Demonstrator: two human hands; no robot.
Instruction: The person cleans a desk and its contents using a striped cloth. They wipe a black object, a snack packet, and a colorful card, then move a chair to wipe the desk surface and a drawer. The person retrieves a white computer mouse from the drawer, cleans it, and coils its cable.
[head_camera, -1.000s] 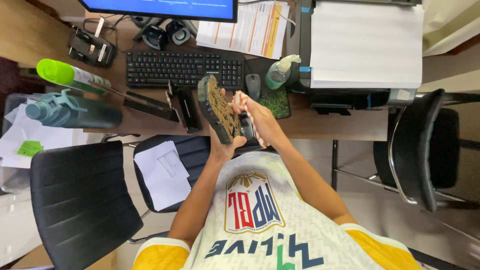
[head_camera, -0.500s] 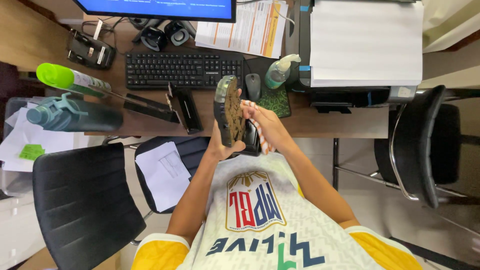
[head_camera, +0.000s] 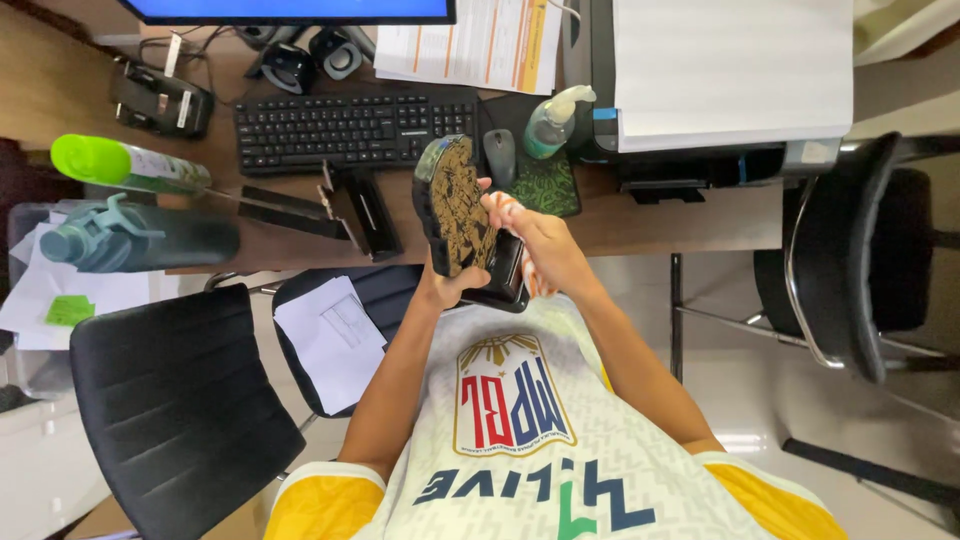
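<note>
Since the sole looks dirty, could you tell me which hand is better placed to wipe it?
Probably the right hand: it touches the shoe, seemingly holding a cloth, while the left hand grips the shoe from below.

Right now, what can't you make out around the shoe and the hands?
Head view only:
- Left hand: mostly hidden behind the shoe; grip unclear.
- Shoe upper: only the dirty sole faces the camera.
- Cloth-like thing at the right hand: too small to identify.
- Monitor: cut off by the top edge.
</note>
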